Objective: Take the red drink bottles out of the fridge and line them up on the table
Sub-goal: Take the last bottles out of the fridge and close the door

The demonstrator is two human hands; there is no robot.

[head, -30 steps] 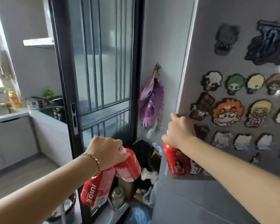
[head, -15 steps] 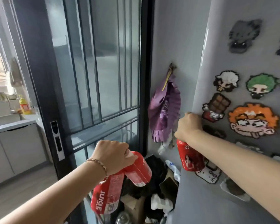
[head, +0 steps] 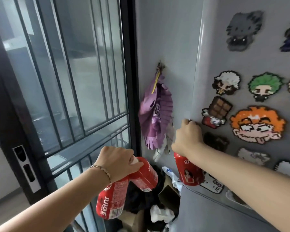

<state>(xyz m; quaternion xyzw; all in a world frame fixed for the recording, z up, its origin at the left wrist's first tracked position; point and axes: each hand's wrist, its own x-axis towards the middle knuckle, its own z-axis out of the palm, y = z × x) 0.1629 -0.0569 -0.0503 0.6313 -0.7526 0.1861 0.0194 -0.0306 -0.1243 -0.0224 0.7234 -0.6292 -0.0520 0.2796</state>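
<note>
Three red bottles [head: 110, 203], two hands [head: 117, 163], one fridge [head: 271, 61]

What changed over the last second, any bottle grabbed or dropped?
Nothing grabbed or let go. Only the camera closed in on the grey magnet-covered fridge door. The left hand still holds two red plastic juice bottles by their tops; the right hand still holds a third red bottle at the door's edge.
</note>
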